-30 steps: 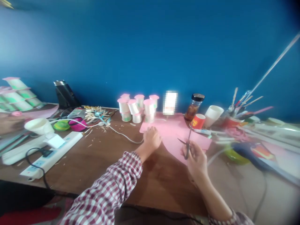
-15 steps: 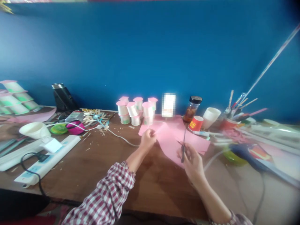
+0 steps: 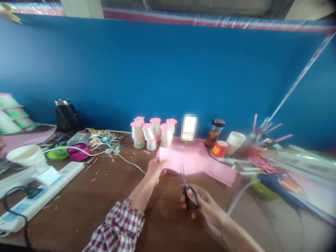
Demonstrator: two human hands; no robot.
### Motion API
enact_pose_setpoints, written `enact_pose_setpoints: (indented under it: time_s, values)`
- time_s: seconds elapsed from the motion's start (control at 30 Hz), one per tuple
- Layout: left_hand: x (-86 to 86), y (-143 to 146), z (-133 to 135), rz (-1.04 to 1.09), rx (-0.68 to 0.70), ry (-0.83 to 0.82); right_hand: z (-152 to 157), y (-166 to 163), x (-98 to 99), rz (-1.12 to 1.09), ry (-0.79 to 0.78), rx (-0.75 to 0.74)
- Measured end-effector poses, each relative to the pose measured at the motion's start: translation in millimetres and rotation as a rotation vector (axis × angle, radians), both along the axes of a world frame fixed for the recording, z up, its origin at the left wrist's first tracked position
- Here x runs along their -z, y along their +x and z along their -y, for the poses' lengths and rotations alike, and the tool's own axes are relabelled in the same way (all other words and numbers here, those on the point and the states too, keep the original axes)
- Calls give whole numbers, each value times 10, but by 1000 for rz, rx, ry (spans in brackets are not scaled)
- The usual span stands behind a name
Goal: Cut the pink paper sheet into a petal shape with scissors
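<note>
My left hand (image 3: 154,170) pinches the left edge of a pink sheet of paper (image 3: 181,159), which is lifted a little in front of me. In my right hand (image 3: 198,201) is a pair of scissors (image 3: 184,180) with black handles. The blades point up and away, slightly apart, just at the near edge of the paper. More pink paper (image 3: 222,171) lies on the table beneath and to the right. Behind the paper stand several white paper cups (image 3: 166,132) in stacks, topped with pink paper pieces.
A white power strip (image 3: 44,196) with a plugged-in charger lies at left. Behind it are wood scraps (image 3: 103,140) and a black flask (image 3: 67,115). A jar (image 3: 214,133), a red cup (image 3: 219,149) and a blue glue gun (image 3: 280,185) are on the right.
My left hand has moved left and nearer with the paper's edge. The scissors, upright before, now point away with blades slightly apart, and my right hand has come lower and left. The view tilted up.
</note>
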State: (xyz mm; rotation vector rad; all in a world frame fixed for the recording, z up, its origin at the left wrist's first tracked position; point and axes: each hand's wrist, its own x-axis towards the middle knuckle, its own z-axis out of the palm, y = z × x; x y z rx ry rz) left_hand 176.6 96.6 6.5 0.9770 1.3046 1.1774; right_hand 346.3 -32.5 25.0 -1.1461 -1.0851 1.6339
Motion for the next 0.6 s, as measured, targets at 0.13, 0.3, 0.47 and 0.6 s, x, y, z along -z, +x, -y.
enact_pose_setpoints:
  time_s: [0.13,0.3,0.47,0.6]
  values:
    - [31,-101,-36,-404,-26,173,-119,-17,-122,29,46,-48]
    - [56,-133,-20,-737,99,247,-258,-2,-145,73,188,24]
    - [-28,-181,-6,-646,220,257,-349,106,-57,90,202,98]
    - [-55,-160,-59,-462,271,228,-360,163,-41,113,236,163]
